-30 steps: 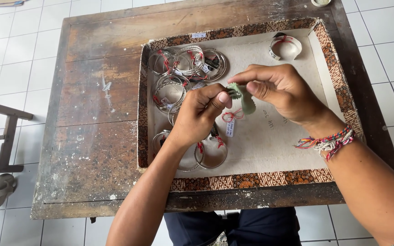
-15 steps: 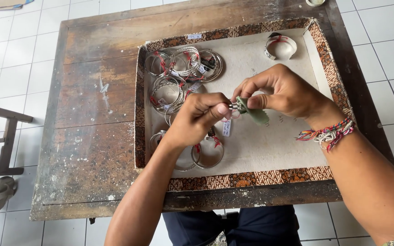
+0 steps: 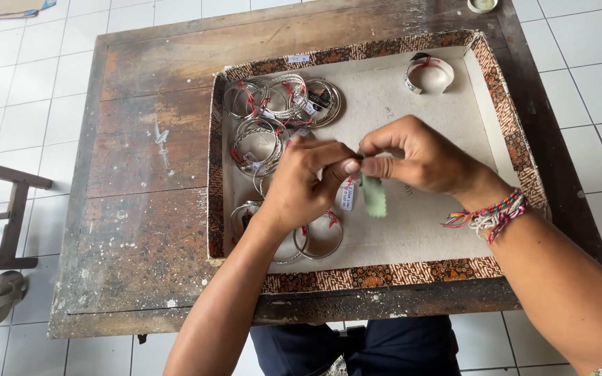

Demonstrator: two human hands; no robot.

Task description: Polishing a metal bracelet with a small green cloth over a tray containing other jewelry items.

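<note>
- The left hand (image 3: 304,184) was closed, thumb and fingers pinched on something small over the shallow tray with the brown patterned border (image 3: 412,273); what it gripped was hidden by the fingers, though a small white paper tag (image 3: 347,195) hung just below them.
- The right hand (image 3: 419,157) was also closed, fingertips meeting those of the left, pinching a small pale-green strip of cloth (image 3: 373,195) that hung down over the tray's grey lining.
- Both hands were held above the tray's middle, just beside the cluster of silver metal bangles tied with red thread (image 3: 273,118) at its left side; two more bangles (image 3: 318,237) lay under the left wrist.
- A single wide silver cuff (image 3: 428,73) lay well apart at the far right corner.
- The tray sat on a worn dark wooden table (image 3: 141,202).
- Judgement: rubbing a small piece goes best with a firm left pinch, short strokes of the cloth, and the hands kept low over the tray so a dropped piece lands inside.
</note>
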